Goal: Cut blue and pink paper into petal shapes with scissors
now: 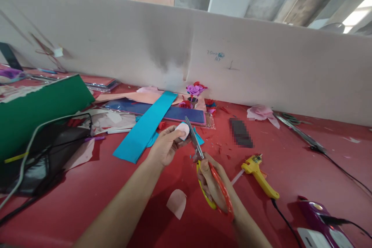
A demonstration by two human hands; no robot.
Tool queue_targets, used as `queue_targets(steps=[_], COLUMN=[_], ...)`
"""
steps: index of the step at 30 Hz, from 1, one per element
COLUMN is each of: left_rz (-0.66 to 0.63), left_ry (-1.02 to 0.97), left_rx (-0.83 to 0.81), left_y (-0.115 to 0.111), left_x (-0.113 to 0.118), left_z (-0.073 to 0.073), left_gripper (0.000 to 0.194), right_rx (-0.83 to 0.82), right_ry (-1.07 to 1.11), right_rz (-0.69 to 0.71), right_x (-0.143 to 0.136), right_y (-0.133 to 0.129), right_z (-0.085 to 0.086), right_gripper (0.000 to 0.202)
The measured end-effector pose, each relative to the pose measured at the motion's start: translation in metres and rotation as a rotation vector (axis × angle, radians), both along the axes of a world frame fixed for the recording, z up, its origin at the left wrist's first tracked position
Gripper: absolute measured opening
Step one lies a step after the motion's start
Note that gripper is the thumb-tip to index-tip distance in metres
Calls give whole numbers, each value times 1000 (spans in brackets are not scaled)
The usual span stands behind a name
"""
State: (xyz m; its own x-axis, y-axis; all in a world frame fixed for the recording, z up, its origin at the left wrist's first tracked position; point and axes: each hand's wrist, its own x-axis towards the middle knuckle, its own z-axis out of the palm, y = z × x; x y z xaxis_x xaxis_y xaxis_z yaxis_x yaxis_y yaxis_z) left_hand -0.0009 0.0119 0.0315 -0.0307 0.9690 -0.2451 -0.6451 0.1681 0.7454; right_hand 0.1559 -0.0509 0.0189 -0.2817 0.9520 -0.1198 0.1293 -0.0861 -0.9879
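My left hand (167,145) pinches a small pale rounded paper piece (182,130) between thumb and fingers, with some blue paper showing at its edges. In my right hand (213,178) is a pair of scissors (196,142) with red and yellow handles. Their blades point up and away, right beside the held paper; whether they touch it I cannot tell. On the red table below lies a pale pink petal-shaped piece (177,203). A long strip of blue crepe paper (148,126) stretches away to the left of my hands.
Purple and red paper flowers (196,90) stand by the wall. To the right lie a yellow glue gun (259,175) with a cord, a pixelated dark object (241,132) and a purple device (325,217). Green paper (43,112), a black bag (46,162) and cables fill the left.
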Motion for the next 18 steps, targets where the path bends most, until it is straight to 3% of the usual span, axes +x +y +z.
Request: queue_targets(steps=[4,8,11,14,18], left_rz=[-134,-448,-630,-642,-506], left_ry=[160,459,574,597,456], left_rx=[42,125,166,167,125], left_y=[-1,-7,-11,-13,-17], left_x=[-5,-7,-6,0,15], left_z=[-1,2,4,2,-3], left_gripper=[12,9,9,9,19], right_rx=[37,95,126,102,114], right_ry=[84,148,259,325,322], right_rz=[-128,-213,-210,-233,-361], right_x=[1,9,14,13,9], right_y=[1,9,15,19,19], right_z=[5,9,5,0,0], right_gripper=[38,39,41,40,37])
